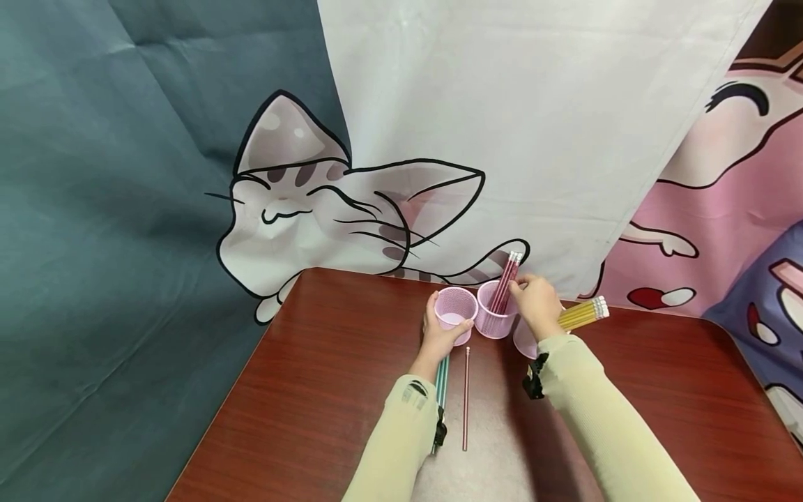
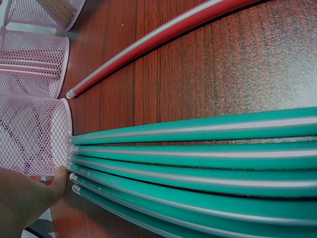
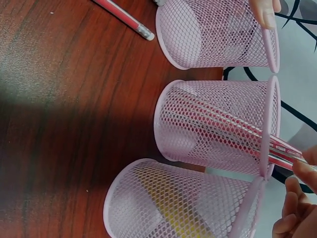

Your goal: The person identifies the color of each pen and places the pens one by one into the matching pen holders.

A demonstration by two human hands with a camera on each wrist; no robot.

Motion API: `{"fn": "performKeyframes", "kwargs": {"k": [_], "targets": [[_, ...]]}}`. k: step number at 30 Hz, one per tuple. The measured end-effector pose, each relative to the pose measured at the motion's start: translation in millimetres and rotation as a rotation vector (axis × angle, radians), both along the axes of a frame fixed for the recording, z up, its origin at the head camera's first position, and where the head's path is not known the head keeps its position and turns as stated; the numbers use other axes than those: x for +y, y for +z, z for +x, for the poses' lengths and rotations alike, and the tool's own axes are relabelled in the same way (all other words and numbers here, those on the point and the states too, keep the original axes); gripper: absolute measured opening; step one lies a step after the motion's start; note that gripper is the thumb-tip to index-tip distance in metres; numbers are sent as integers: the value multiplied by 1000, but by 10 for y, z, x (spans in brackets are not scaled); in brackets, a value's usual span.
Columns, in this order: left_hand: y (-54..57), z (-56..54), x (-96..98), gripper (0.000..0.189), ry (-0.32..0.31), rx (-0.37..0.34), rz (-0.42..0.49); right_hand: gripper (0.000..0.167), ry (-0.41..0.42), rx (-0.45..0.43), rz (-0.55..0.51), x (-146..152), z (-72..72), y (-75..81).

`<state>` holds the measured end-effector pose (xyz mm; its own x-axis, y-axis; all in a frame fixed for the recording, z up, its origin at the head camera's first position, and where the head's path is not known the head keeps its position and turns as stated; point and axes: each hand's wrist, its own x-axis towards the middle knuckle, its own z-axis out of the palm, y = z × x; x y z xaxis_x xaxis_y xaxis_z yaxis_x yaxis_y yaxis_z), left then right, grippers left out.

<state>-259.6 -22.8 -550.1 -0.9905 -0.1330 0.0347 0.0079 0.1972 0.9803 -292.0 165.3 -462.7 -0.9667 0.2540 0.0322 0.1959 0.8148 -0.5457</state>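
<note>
Three pink mesh pencil cups stand side by side near the table's back edge. My left hand (image 1: 441, 336) grips the left cup (image 3: 213, 34), with the thumb at its near side; no pencils show inside it. In the middle cup (image 1: 492, 327) several red pencils (image 1: 504, 286) lean to the right, eraser ends up. My right hand (image 1: 537, 305) pinches them above the rim, as the right wrist view also shows. The right cup (image 1: 524, 340) is partly hidden behind my right hand and holds several yellow pencils (image 1: 582, 314), which tilt far to the right.
Several teal pencils (image 2: 198, 133) lie side by side on the table (image 1: 301, 390), partly under my left forearm, their eraser ends close to the left cup. One red pencil (image 1: 466, 397) lies alone to their right. A cartoon-printed cloth (image 1: 533, 104) hangs behind the table.
</note>
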Motion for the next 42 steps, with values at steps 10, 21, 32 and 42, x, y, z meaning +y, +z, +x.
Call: {"fn": "performKeyframes", "kwargs": {"k": [10,21,32,42], "targets": [[10,2,7,94,-7,-1,-10,33,44,33,16,60,43,-68],[21,6,18,95,-16,-11,-17,16,23,351,-133,-203,305,-34],[23,3,7,94,5,4,-20,6,226,226,-105,-469,712,-403],[18,7,17,94,-3,-22,-10,15,287,-59,-9,-533,822,-734]]}}
